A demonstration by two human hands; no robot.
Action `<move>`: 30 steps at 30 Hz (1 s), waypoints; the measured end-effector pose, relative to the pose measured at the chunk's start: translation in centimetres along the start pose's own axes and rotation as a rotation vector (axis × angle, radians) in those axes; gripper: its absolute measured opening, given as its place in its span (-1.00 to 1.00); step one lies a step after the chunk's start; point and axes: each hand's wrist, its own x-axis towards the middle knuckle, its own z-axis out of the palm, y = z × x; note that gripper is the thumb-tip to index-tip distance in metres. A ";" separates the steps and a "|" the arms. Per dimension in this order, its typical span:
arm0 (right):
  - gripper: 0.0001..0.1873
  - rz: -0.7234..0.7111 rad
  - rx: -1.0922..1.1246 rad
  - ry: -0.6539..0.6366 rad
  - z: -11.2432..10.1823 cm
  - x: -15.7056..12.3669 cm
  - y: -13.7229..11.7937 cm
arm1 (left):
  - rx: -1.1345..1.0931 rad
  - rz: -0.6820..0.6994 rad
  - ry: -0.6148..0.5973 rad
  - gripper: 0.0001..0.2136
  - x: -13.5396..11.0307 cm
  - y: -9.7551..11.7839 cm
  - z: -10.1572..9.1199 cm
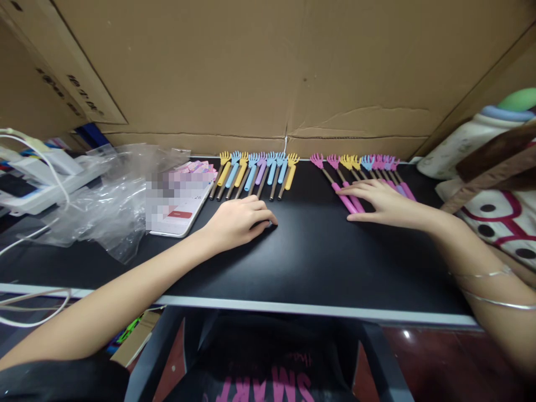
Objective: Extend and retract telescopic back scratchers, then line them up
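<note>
My left hand point(245, 220) rests on the black tabletop, fingers curled loosely and pressed together; nothing shows in it. Just beyond it lies a row of back scratchers point(252, 170) with yellow, blue and purple hand-shaped heads, coloured sleeves and bare metal rods. My right hand point(383, 206) is open, fingers stretched and thumb apart, over a second group of back scratchers. Its fingertips touch or hover just over the handle of a pink back scratcher point(344, 196); I cannot tell which. Other handles there, mostly pink and purple, are partly hidden beneath the hand.
Left of the rows lie a phone-like white device point(180, 220), partly blurred, and crumpled clear plastic bags point(111, 195). A white power strip point(46, 178) with cables sits farther left. Cardboard point(268, 72) walls the back. A bottle point(460, 139) and patterned bag point(498, 212) stand right.
</note>
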 end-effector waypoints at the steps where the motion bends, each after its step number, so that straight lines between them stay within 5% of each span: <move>1: -0.20 0.007 -0.007 0.007 0.0 0.0 -0.1 | -0.001 -0.001 -0.001 -0.78 0.0 0.0 0.0; 30: -0.28 0.013 -0.045 0.066 -0.5 0.4 -3.0 | 0.017 0.003 -0.002 -0.79 0.0 0.0 0.0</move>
